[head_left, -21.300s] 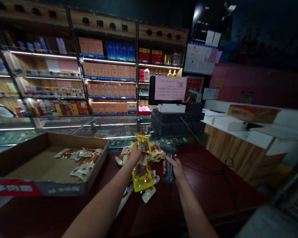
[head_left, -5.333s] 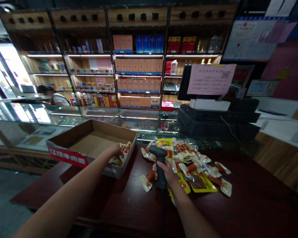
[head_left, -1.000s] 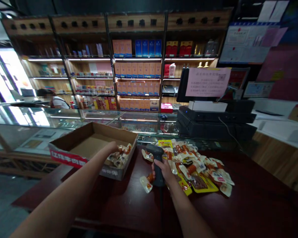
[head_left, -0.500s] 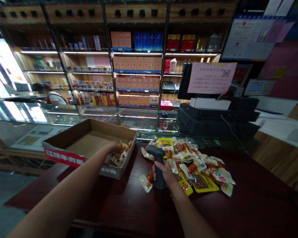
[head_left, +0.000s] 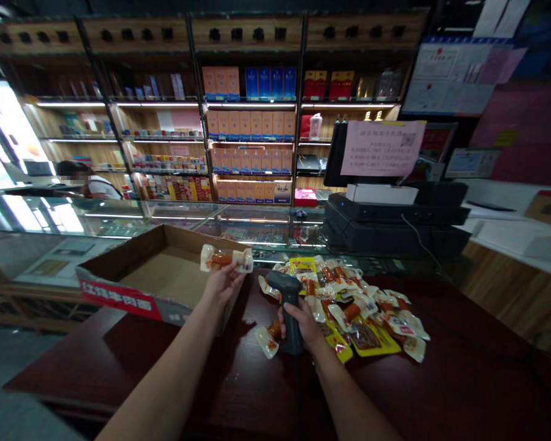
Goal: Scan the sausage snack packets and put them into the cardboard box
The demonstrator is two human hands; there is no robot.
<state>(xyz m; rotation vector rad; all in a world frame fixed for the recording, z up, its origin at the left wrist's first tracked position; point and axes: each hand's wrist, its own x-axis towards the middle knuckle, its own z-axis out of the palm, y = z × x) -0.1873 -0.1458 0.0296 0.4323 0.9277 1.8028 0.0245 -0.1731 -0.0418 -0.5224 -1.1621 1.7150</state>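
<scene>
Packaged sausage (head_left: 222, 260), apparently, in left hand (head_left: 223, 284)

A shop, with boxed goods (head_left: 250, 125) on lit shelves (head_left: 250, 105), a glass counter (head_left: 179, 212) and a handheld scanner (head_left: 292, 337)

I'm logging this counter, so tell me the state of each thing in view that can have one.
Left hand: closed on sausage packet
Sausage packet: held up
Right hand: gripping scanner
Scanner: upright, handle down
Cardboard box: open-topped
Packet pile: loosely spread on table
Black machine: blue light lit
Shelf lights: on
</scene>
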